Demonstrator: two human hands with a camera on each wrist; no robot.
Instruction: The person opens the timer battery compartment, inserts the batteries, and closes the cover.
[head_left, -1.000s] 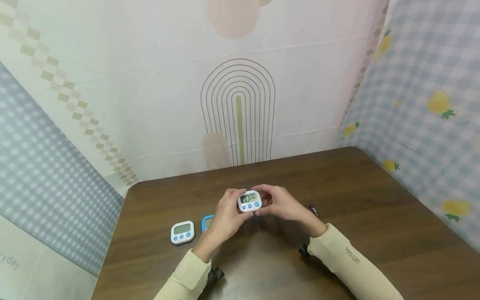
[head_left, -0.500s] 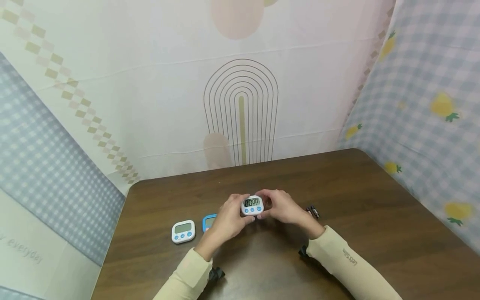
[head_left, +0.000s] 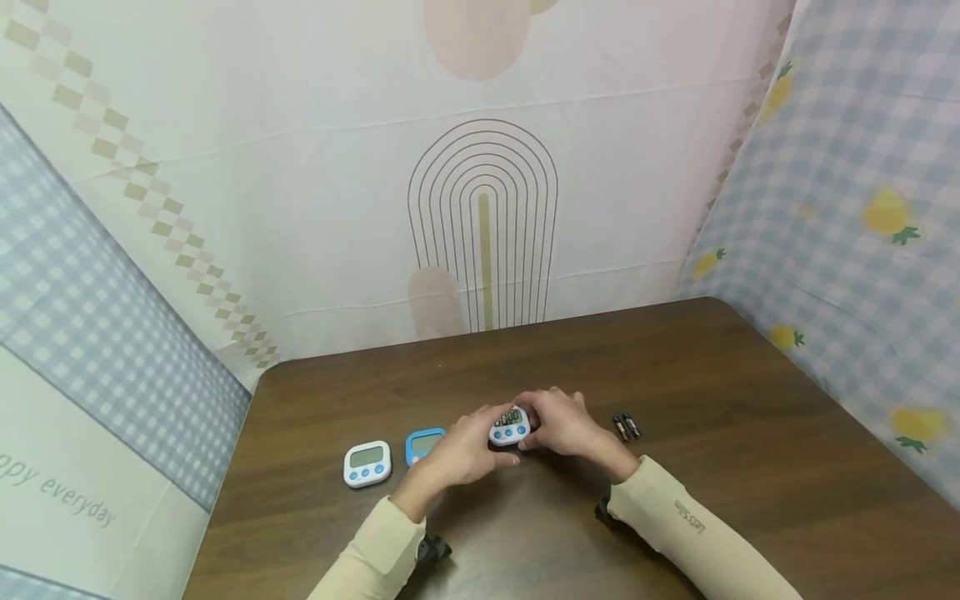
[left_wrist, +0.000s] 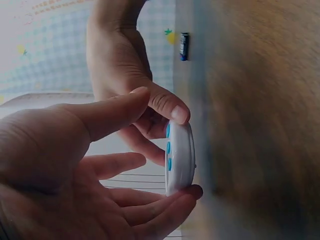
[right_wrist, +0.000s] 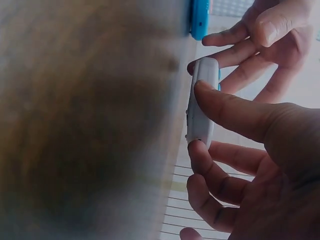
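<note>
A white digital timer (head_left: 510, 432) with blue buttons and large digits on its display is held close over the table, in front of the person. The right hand (head_left: 558, 422) pinches it, thumb on the near edge and fingers on the far edge, as the right wrist view shows of the timer (right_wrist: 201, 122). The left hand (head_left: 467, 452) is at its left side. In the left wrist view, that hand's thumb stands away from the timer (left_wrist: 181, 160), while its extended fingertips touch the lower edge there.
Left of the hands, a second white timer (head_left: 367, 464) with a blank display lies on the brown table (head_left: 540, 542). A blue timer (head_left: 423, 443) beside it is partly covered by the left hand. Two small batteries (head_left: 627, 427) lie to the right. Patterned cloth (head_left: 337, 208) hangs behind.
The timer has come down toward the table and slightly to the right. The left thumb has moved off it. More of the blue timer and both batteries now show.
</note>
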